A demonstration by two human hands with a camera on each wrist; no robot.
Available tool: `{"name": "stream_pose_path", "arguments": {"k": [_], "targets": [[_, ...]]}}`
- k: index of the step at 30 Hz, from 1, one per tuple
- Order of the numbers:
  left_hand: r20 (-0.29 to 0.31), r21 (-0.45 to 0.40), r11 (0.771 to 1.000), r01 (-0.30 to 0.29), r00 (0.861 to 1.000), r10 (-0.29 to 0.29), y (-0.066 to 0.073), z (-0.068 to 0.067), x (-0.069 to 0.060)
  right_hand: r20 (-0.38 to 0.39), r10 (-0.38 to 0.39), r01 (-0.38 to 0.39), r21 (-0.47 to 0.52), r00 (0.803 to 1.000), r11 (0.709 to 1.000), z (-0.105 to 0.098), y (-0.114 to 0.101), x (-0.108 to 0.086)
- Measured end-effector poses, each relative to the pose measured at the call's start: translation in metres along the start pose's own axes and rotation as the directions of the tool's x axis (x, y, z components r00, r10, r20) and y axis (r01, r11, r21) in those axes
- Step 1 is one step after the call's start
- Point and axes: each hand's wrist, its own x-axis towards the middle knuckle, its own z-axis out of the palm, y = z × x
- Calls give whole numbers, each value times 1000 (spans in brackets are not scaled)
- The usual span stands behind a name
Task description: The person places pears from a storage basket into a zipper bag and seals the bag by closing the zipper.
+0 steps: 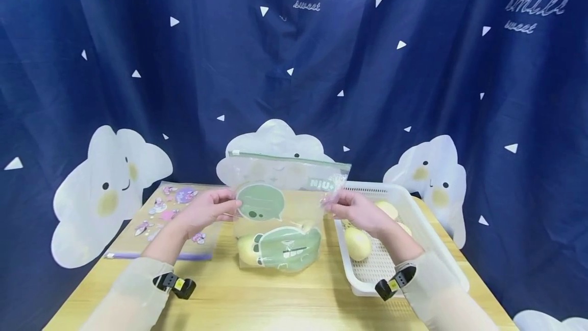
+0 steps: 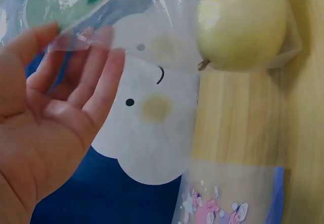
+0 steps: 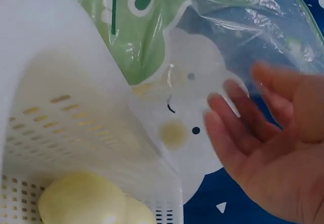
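Note:
A clear slider zip bag [image 1: 300, 203] with green cartoon prints stands upright over the middle of the table. In its bottom lies a round pale yellow fruit [image 2: 242, 26] with a short brown stem, which looks like a pear. The printing hides part of the bag's contents. My left hand [image 1: 209, 209] pinches the bag's left edge between thumb and index finger, the other fingers loosely spread. On the opposite edge, my right hand [image 1: 360, 211] pinches the film below the green zip strip [image 1: 289, 158]. That hand is blurred in the right wrist view.
To the right stands a white perforated basket [image 1: 441, 249] holding several pale yellow fruits [image 1: 357, 244]. A second clear bag [image 1: 138, 241], with pink and purple prints and a purple slider strip, lies flat at the left. Behind the wooden table [image 1: 257, 300] hangs a dark blue curtain [image 1: 257, 65].

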Motion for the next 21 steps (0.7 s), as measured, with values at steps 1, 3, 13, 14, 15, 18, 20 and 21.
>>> {"name": "stream_pose_path", "arguments": {"k": [1,3,13,14,15,18,20,21], "targets": [[-31,10,1000,1,1000,-1,0,0,1,-31,6,-6,8,1000,1000,-1,-1,0],[-91,22,1000,-7,996,9,0,1,2,-94,23,-19,38,995,999,-2,-3,0],[-79,-42,997,71,994,-74,-10,11,4,-98,158,-148,101,983,984,-4,3,-5],[-79,-46,996,76,994,-80,-11,11,4,-89,167,-159,91,982,983,-4,5,-5],[-84,-43,996,80,993,-83,-12,11,5,-82,173,-166,80,982,983,-3,5,-5],[-105,-20,997,68,992,-70,-12,12,9,-96,178,-175,39,979,984,-3,6,-1],[-128,-16,998,61,990,-62,-10,12,15,-130,177,-175,29,976,984,-3,4,2],[-143,-8,998,58,988,-58,-8,13,18,-150,177,-174,31,973,984,-3,3,5]]}}
